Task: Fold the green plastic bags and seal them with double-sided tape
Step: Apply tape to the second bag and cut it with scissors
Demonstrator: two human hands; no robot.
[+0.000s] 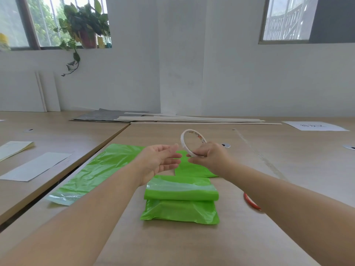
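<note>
Left of the fingers, 1 flat bag (99, 169) lies unfolded on the tabletop (192, 246). The left hand (159, 160) hangs with fingers released. Below the fingers, 1 folded bag (180, 200) probably awaits sealing. The right hand (209, 156) grasps the tape roll (192, 141).

No word or number can be read outright. A white sheet of paper (315, 126) at the far right of the surface (288, 150) carries one short line of dark handwritten characters, too blurred to make out. The tape roll (198, 135), gripped by the right hand (211, 156), shows small coloured print inside its ring: orange and green marks, no legible letters.
</note>
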